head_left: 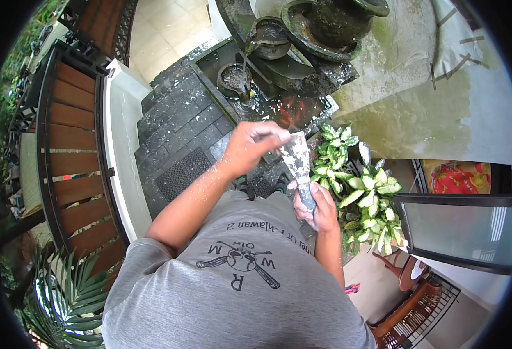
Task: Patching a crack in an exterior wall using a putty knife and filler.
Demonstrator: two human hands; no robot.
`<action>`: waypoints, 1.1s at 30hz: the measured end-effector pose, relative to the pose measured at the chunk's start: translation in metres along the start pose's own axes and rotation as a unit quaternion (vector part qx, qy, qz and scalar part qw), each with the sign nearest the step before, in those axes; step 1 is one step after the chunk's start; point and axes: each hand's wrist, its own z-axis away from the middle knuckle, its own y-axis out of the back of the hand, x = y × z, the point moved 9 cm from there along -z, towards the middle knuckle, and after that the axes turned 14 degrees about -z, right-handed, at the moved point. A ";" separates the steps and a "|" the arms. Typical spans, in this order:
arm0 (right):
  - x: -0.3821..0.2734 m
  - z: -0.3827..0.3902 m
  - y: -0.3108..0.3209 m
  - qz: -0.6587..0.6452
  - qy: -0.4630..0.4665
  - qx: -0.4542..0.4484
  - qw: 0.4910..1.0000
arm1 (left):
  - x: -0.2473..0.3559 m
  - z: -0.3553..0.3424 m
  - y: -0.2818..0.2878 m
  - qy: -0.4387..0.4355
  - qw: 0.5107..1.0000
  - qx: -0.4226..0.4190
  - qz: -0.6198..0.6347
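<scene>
My right hand (320,210) is wrapped round the handle of a putty knife (296,157), whose blade points away from me. Pale and dark smears cover the flat blade. Beside the blade's upper left corner is my left hand (255,145), fingers bent and tips brought together in a pinch. Whether anything small is between those fingertips, I cannot make out. White flecks dot my left forearm (193,200), and whitish dust marks both hands.
Ahead lies a small pond (294,110) with orange fish, stone bowls and a large mossy pot (346,26). White flakes lie on the dark paving (180,110). Variegated plants (369,195) grow at right, near an open window pane (457,230). A wood-slatted gate (73,157) stands left.
</scene>
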 end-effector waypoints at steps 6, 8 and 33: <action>-0.021 0.011 0.000 0.012 0.018 -0.014 1.000 | 0.028 0.006 -0.002 0.002 0.999 -0.024 0.035; -0.025 0.009 -0.001 0.006 0.002 -0.023 1.000 | 0.054 0.014 -0.031 0.004 0.997 -0.038 -0.071; 0.124 0.238 0.530 0.133 -0.134 0.493 0.849 | -0.307 0.086 -0.128 0.394 0.629 -0.323 -0.588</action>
